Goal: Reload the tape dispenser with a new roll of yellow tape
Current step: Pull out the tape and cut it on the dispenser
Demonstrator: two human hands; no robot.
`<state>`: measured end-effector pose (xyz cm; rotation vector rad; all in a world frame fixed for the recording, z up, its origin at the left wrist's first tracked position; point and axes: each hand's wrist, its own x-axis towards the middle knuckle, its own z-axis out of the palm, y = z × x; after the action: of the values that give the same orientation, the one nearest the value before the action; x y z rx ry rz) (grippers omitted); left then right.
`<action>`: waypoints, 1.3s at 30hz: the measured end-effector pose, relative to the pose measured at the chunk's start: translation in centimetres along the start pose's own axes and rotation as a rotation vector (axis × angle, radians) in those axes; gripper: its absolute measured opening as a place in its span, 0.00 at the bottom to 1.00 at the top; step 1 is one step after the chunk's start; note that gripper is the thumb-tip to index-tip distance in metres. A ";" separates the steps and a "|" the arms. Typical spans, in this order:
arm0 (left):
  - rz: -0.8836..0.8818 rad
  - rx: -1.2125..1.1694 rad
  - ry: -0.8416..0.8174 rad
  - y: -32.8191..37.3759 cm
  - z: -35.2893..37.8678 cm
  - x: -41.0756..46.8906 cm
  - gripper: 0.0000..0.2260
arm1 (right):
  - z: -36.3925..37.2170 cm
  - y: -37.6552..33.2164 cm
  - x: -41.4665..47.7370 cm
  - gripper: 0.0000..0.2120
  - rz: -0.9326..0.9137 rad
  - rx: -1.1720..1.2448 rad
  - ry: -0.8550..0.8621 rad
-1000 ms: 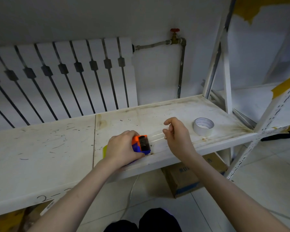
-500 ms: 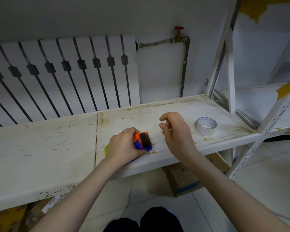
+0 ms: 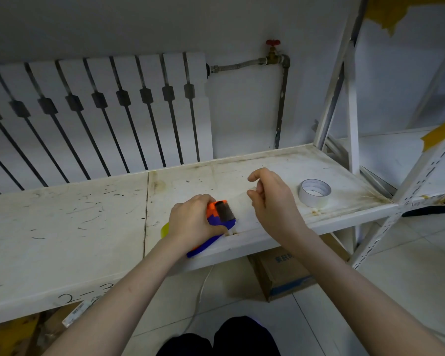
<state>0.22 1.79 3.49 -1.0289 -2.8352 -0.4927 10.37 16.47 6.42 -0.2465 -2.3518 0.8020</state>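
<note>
My left hand (image 3: 190, 222) grips the orange and blue tape dispenser (image 3: 220, 214) and presses it on the white shelf (image 3: 280, 165); its toothed blade faces right. A sliver of the yellow tape roll (image 3: 164, 229) shows to the left of that hand. My right hand (image 3: 272, 201) hovers just right of the blade with curled fingers. Thumb and forefinger pinch a small pale tape strip (image 3: 253, 188). A white tape ring (image 3: 315, 192) stands on the shelf further right.
A radiator (image 3: 100, 111) and a pipe with a red valve (image 3: 272, 43) line the wall behind. The shelf's upright posts (image 3: 352, 124) stand at the right. A cardboard box (image 3: 283, 273) sits on the floor under the shelf. A second board (image 3: 62, 227) adjoins on the left.
My right hand has risen and drawn slightly away from the blade; the thin strands stretched between dispenser and fingers no longer show. My left hand still holds the dispenser in place.
</note>
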 end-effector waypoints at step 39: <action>0.470 0.764 -0.253 1.3 2.5 1.4 0.10 | 5.2 11.4 -0.2 0.11 0.566 0.093 -0.189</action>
<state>0.04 4.45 1.78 -1.5337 -2.4337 0.7405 7.01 22.97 -3.80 -0.8544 -2.4360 1.2396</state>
